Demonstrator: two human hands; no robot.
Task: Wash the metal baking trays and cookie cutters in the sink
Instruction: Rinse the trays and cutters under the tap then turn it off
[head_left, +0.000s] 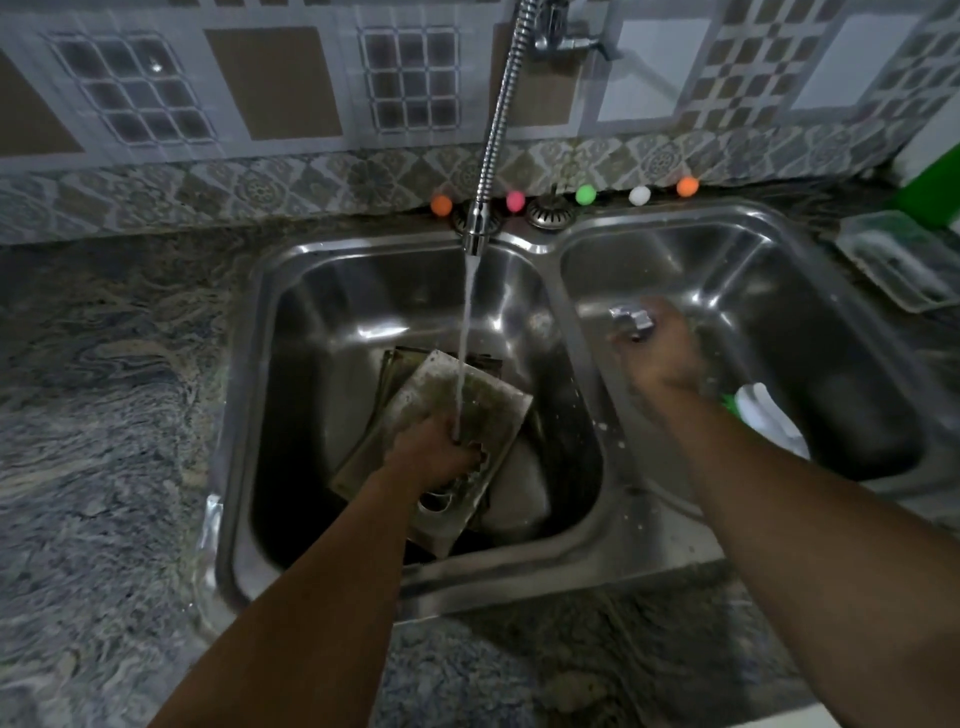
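Note:
A soapy metal baking tray (467, 400) is tilted in the left sink basin (311, 364) under running water from the flexible faucet (478, 228). My left hand (431, 452) grips the tray's near edge, and a small metal cookie cutter (441, 499) shows just below the fingers. More trays (389, 369) lie stacked beneath it. Over the right basin (779, 291), my right hand (660, 348) holds a shiny metal cookie cutter (631, 319) at its fingertips.
A white and green bottle (769, 421) lies in the right basin by my right forearm. Several coloured balls (586, 194) line the sink's back ledge. A clear plastic container (898, 265) sits on the counter at right. Grey marbled countertop (104, 415) surrounds the sink.

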